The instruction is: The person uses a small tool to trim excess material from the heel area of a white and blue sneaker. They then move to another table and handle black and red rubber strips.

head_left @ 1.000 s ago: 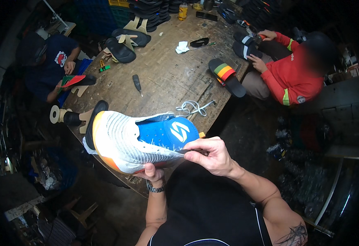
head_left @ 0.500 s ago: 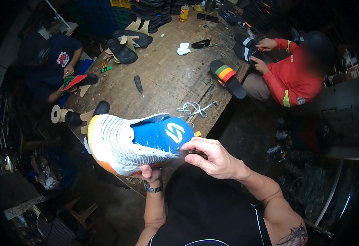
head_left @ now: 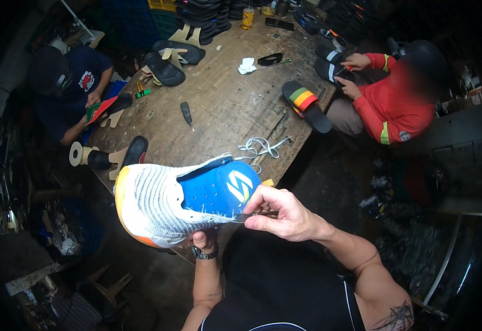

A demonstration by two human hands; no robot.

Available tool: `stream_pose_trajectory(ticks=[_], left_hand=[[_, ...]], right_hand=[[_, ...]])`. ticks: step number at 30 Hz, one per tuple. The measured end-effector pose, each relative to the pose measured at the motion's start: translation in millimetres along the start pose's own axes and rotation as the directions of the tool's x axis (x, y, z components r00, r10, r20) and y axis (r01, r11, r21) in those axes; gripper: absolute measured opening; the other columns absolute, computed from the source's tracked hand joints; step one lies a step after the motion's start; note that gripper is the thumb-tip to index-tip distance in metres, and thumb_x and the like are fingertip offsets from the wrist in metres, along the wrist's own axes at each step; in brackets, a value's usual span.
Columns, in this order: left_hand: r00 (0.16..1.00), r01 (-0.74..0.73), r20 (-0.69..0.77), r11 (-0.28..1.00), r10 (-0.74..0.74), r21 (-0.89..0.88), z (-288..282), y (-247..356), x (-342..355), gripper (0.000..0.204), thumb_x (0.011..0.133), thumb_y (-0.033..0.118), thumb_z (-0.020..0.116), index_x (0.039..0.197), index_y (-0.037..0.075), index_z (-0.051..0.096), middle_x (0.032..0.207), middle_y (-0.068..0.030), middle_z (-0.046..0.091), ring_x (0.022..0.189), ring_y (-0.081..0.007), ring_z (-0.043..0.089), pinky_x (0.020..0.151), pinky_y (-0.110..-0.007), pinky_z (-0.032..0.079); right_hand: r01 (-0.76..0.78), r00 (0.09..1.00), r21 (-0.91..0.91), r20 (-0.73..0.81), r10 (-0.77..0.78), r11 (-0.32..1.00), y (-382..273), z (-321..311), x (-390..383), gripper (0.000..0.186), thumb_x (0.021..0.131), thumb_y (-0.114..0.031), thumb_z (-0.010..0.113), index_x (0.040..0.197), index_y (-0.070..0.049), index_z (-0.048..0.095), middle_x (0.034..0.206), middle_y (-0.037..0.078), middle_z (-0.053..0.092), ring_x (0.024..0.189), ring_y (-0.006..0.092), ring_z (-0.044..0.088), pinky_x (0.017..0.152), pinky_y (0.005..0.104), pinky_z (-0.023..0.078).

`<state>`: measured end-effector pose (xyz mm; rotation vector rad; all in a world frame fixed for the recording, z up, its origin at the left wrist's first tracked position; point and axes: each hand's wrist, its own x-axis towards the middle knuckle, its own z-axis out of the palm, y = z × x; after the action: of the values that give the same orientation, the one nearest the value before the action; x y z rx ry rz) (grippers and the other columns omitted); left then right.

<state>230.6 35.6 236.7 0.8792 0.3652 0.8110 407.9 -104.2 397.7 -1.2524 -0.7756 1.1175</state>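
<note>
White ribbed-knit sneaker with a blue tongue (head_left: 155, 193) is up over the near edge of the worn brown wooden surface (head_left: 224, 94). Left hand (head_left: 201, 243)'s curled under it, right hand (head_left: 271, 215)'s pinching a thin dark thing (head_left: 269, 213).

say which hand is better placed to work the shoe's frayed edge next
Probably the right hand: its fingertips are at the frayed edge, while the left hand holds the shoe.

This is a footwear workshop: a scarred wooden worktable (head_left: 224, 94) bears a striped slide sandal (head_left: 303, 100) and a pointed hand tool (head_left: 186, 114), near stacked black soles (head_left: 201, 16) and a frayed sneaker (head_left: 158, 196).
</note>
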Motion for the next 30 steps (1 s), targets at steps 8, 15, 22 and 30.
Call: stream_pose_trajectory(ticks=[8, 15, 22, 30], left_hand=[[0.999, 0.045, -0.018, 0.998, -0.046, -0.054, -2, 2, -6, 0.108, 0.076, 0.061, 0.079, 0.153, 0.003, 0.03, 0.152, -0.0127, 0.041, 0.137, -0.0322, 0.043, 0.112, -0.048, 0.038], [0.999, -0.021, -0.045, 1.0, 0.021, -0.006, 5, -1, -2, 0.113, 0.073, 0.066, 0.079, 0.152, 0.002, 0.031, 0.151, -0.012, 0.041, 0.136, -0.0306, 0.044, 0.112, -0.046, 0.037], [0.996, -0.068, -0.056, 0.997, 0.066, -0.031, 7, -4, -2, 0.1, 0.075, 0.061, 0.076, 0.147, 0.001, 0.039, 0.141, -0.0159, 0.052, 0.125, -0.0329, 0.053, 0.107, -0.047, 0.043], [1.0, -0.018, 0.006, 0.998, 0.018, -0.059, -1, -8, -5, 0.105, 0.077, 0.062, 0.078, 0.152, 0.003, 0.033, 0.151, -0.0116, 0.043, 0.135, -0.0306, 0.045, 0.112, -0.047, 0.038]], right_hand=[[-0.053, 0.999, 0.182, 0.02, 0.05, 0.982, 7, 4, 1, 0.018, 0.094, -0.008, 0.07, 0.104, -0.001, 0.056, 0.1, 0.004, 0.061, 0.096, 0.0097, 0.06, 0.086, 0.028, 0.049], [-0.054, 0.998, 0.178, 0.028, 0.05, 0.982, 8, 3, 0, 0.019, 0.095, -0.007, 0.07, 0.106, -0.001, 0.055, 0.102, 0.004, 0.06, 0.098, 0.0102, 0.06, 0.088, 0.0283, 0.05], [-0.067, 0.997, 0.21, 0.055, 0.056, 0.975, 8, 0, 0, 0.019, 0.094, -0.008, 0.071, 0.105, -0.002, 0.056, 0.102, 0.004, 0.06, 0.097, 0.01, 0.059, 0.088, 0.0287, 0.049], [-0.046, 0.999, 0.227, 0.022, 0.042, 0.973, 11, 0, 1, 0.017, 0.094, -0.008, 0.071, 0.103, -0.001, 0.058, 0.098, 0.003, 0.062, 0.095, 0.0089, 0.059, 0.085, 0.0271, 0.049]])
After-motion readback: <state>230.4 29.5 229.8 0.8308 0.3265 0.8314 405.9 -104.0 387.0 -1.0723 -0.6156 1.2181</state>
